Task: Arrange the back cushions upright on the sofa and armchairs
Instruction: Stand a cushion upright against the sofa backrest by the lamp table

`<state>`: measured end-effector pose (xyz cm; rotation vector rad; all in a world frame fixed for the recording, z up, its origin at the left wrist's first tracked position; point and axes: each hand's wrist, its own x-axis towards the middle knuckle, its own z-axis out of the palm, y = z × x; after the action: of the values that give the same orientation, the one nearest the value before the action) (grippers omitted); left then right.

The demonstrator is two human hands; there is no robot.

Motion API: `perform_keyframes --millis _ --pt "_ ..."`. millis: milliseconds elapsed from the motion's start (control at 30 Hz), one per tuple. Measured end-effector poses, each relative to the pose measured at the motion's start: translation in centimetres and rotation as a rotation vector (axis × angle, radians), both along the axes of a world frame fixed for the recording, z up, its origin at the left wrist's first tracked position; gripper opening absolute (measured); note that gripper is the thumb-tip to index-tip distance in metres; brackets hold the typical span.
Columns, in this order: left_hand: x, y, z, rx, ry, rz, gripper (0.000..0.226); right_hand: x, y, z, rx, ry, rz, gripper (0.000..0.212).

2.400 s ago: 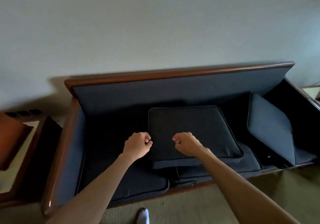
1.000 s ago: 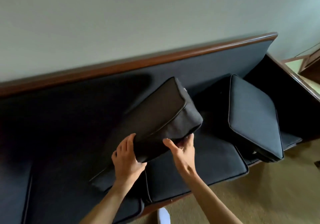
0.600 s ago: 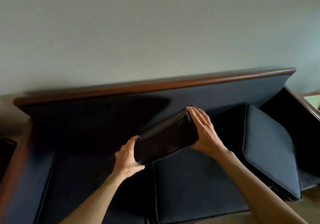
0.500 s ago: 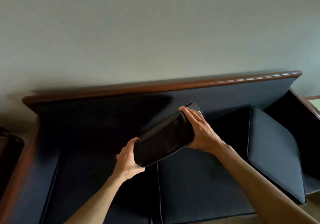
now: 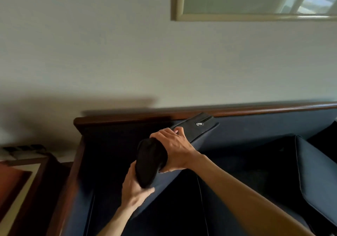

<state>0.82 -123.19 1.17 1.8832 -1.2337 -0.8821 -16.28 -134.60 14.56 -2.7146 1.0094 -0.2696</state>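
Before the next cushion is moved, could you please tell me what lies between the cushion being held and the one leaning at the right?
In the head view, only bare seat and the right forearm lie between the held cushion and the leaning cushion.

Left hand [image 5: 135, 187]: low, palm up, fingers cupped under the cushion [image 5: 151, 164] end, thumb along its side.
Right hand [image 5: 175, 152]: above, fingers curled over the cushion's top edge.
Forearms: bare, both reaching forward, right one higher.

Dark back cushion [image 5: 196, 126] tilts against the sofa [image 5: 273, 124] back; another [image 5: 317, 170] leans rightward.
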Motion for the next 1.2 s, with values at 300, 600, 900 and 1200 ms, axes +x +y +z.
perform_keyframes --millis 300,600,900,1200 --pt "7.9 -1.2 7.0 -0.003 -0.257 -0.110 0.102 3.5 -2.9 3.8 0.196 -0.082 -0.152 0.102" --pt "6.8 -3.3 6.7 0.108 -0.312 -0.182 0.110 1.8 -4.4 1.2 0.404 -0.147 -0.190 0.126" --pt "8.1 -3.7 5.0 0.139 -0.433 -0.185 0.109 2.4 -6.0 2.1 0.253 0.053 -0.116 0.120" --pt "7.2 -4.9 3.8 0.216 -0.689 -0.307 0.099 -1.2 -6.1 -4.3 0.465 0.046 -0.312 0.105"
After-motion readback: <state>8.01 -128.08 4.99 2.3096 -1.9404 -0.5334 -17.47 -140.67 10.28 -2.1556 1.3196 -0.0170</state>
